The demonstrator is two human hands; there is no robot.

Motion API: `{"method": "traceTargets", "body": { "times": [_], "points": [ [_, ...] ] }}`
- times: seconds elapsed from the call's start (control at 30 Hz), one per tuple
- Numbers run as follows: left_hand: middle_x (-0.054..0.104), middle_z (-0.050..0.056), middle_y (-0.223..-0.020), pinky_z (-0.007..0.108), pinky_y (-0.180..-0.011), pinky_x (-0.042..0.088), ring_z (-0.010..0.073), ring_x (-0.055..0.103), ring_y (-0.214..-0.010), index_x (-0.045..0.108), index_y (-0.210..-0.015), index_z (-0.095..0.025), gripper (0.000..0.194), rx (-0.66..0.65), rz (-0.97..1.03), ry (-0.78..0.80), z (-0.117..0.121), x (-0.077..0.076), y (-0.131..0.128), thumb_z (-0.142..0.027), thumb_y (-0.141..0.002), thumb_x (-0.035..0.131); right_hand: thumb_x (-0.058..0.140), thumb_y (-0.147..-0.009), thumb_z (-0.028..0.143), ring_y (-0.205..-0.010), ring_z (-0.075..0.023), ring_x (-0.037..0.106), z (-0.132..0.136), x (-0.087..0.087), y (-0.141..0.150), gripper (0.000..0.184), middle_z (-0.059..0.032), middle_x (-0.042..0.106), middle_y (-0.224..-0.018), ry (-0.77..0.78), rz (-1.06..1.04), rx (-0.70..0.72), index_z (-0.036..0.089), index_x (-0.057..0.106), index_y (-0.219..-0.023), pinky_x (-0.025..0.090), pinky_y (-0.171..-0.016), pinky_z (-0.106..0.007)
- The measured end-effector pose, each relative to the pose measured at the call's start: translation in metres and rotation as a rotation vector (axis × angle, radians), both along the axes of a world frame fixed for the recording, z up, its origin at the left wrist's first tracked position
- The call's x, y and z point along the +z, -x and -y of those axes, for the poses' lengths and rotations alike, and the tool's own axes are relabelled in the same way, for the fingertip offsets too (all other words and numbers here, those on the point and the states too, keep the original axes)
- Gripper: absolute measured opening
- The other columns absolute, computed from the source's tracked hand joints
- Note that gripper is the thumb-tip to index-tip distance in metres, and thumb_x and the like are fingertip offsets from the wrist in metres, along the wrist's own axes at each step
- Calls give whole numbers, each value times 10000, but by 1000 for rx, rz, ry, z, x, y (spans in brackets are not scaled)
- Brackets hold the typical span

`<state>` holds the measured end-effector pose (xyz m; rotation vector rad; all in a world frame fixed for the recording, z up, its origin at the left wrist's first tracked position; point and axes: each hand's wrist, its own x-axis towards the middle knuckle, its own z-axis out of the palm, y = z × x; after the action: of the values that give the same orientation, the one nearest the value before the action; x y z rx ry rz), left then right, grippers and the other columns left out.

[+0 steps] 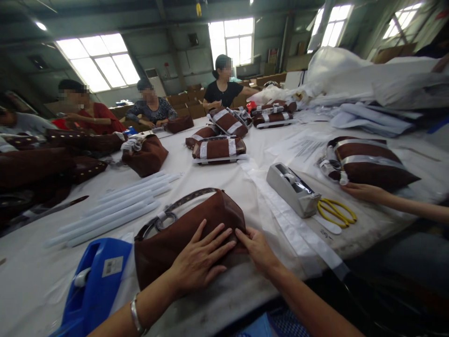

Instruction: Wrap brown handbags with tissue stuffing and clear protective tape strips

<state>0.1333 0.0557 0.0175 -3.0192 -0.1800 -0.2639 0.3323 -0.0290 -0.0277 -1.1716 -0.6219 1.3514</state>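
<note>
A brown handbag (164, 250) lies on its side on the white-covered table in front of me, its strap along the far edge. Spread flat on the bag's face is my left hand (201, 255), fingers apart, with a silver bangle on the wrist. My right hand (257, 248) pinches the bag's right end between thumb and fingers. Part of the bag's near side is hidden under my left hand and forearm. Close by on the left stands a blue tape dispenser (98, 276); a grey tape dispenser (293, 189) sits to the right.
Rolled white paper tubes (119, 210) lie left of the bag. Yellow-handled scissors (336, 213) rest by the grey dispenser. Wrapped brown bags (219, 150) are piled farther back. At right, a co-worker's hand (365, 192) touches another wrapped bag (372, 161). Several people sit across the table.
</note>
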Motion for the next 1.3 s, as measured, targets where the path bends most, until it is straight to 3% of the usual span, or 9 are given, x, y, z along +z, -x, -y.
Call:
{"method": "traceTargets", "body": {
  "times": [0.23,0.5,0.63,0.7,0.87,0.97,1.07,1.2,1.3],
  "points": [
    [317,45,-1605,451,-1254,-8,206,197,-1512,222,-1556,-180,652,-26,-48,12,1,-10,-6,-425,-992,436,882,-634,465,-701,-170,692,-2,-16,5,466,-62,747,-866,36,-346,-60,144,719,-929,579,-621,-268],
    [375,53,-1578,499,-1251,45,208,240,-1500,306,-1531,-203,539,47,-14,-73,3,-25,-5,-276,-1008,414,889,-639,416,-669,-153,686,-15,-23,13,413,-67,747,-860,51,-413,-99,141,721,-899,592,-607,-268],
    [353,59,-1589,507,-1249,47,214,217,-1507,275,-1543,-197,587,64,-44,-58,7,-23,-5,-277,-983,435,881,-636,440,-703,-172,698,-12,-20,16,444,-62,751,-876,23,-404,-120,145,721,-926,591,-618,-278],
    [290,67,-1615,509,-1246,84,230,200,-1512,239,-1556,-208,648,117,-61,-48,11,-21,-5,-249,-949,460,868,-651,454,-717,-172,701,-9,-15,16,472,-54,751,-890,7,-386,-131,146,717,-975,588,-632,-276],
    [199,113,-1633,550,-1235,150,287,150,-1517,177,-1573,-161,797,439,50,-96,25,-31,-11,-119,-841,488,769,-769,510,-809,-194,718,-4,-7,15,448,-82,749,-948,-32,-326,-52,133,697,-1001,584,-747,-312],
    [266,154,-1603,597,-1215,192,312,179,-1505,170,-1570,-123,753,525,111,-156,25,-40,-14,-64,-863,420,725,-813,517,-1003,-220,701,3,-12,15,463,-130,715,-1126,-31,-361,-47,131,680,-1064,547,-915,-347],
    [407,186,-1529,577,-1173,315,324,299,-1461,231,-1555,-105,676,535,180,-181,13,-42,-9,-35,-894,350,790,-763,439,-1128,-229,653,10,-19,20,513,-153,647,-1271,67,-377,-96,140,644,-1153,494,-1013,-361],
    [592,167,-1383,489,-1072,478,292,540,-1310,326,-1526,-123,647,483,295,-165,-2,-31,5,-17,-888,331,846,-710,372,-1091,-193,651,10,-18,36,679,-125,648,-1238,114,-436,22,150,565,-1287,489,-996,-337],
    [645,130,-1325,437,-1043,512,256,609,-1238,404,-1488,-157,593,472,390,-133,0,-13,13,-38,-909,358,834,-725,403,-1064,-165,638,4,-9,55,693,-64,663,-1202,66,-410,139,202,547,-1322,498,-941,-305]
  ]
}}
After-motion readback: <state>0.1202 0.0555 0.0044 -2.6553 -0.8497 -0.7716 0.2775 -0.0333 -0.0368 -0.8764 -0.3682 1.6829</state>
